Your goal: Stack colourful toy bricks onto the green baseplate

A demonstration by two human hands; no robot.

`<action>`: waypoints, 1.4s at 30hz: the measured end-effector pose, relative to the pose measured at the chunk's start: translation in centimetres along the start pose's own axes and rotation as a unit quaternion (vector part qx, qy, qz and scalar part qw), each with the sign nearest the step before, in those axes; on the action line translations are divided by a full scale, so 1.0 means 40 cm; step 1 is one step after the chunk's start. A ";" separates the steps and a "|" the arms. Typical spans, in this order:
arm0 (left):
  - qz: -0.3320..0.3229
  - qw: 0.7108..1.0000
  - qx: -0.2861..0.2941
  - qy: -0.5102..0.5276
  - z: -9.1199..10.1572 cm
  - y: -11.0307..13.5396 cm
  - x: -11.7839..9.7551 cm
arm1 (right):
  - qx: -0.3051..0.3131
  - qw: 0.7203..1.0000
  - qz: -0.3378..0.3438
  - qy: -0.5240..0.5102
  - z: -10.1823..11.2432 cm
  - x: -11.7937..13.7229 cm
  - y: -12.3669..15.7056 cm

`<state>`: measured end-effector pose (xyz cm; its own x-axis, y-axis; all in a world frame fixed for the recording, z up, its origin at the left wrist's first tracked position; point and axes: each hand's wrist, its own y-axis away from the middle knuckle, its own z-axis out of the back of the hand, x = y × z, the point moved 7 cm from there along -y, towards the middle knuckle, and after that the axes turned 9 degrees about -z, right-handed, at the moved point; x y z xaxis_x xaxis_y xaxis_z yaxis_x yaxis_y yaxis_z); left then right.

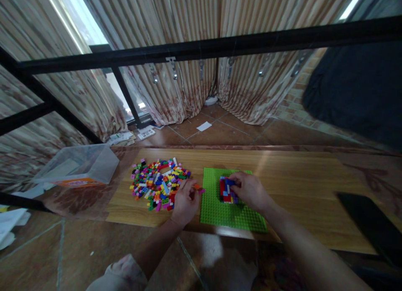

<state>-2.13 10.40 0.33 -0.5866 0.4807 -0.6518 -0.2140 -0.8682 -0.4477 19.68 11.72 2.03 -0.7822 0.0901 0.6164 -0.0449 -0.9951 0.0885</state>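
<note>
On the green baseplate (213, 213) stands a small block of toy bricks (225, 192) in red, blue, white and other colours. My right hand (250, 191) reaches in from the right, with its fingers closed on a blue brick (230, 182) at the block's upper right corner. Just left of the baseplate is my left hand (186, 202), its fingers closed around an orange brick (197, 186). A pink brick (201, 191) shows beside those fingertips, close to the plate's edge. The pile of loose bricks (157, 180), in many colours, spreads out to the left, partly hidden by my left hand.
The bricks and baseplate lie on a long wooden board (301, 169). A clear plastic bin (103, 163) with an orange label stands left. At the board's right end lies a dark flat object (364, 215). Black metal bars (201, 50) cross in front of the curtains (176, 23).
</note>
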 end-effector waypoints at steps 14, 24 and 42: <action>-0.012 1.000 0.005 -0.008 0.000 0.002 0.001 | -0.050 0.998 -0.006 0.037 0.010 -0.002 -0.013; -0.039 0.984 0.097 -0.146 -0.065 -0.020 -0.122 | -0.043 0.996 -0.031 0.066 0.017 -0.019 -0.016; 0.040 0.968 0.179 -0.171 -0.158 -0.034 -0.138 | -0.030 0.997 0.010 0.076 0.001 -0.007 -0.012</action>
<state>6.34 9.70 0.69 -0.8244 0.3936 -0.4068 -0.3775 -0.9178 -0.1230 19.96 12.17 1.84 -0.8685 0.0672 0.4912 -0.0617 -0.9977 0.0274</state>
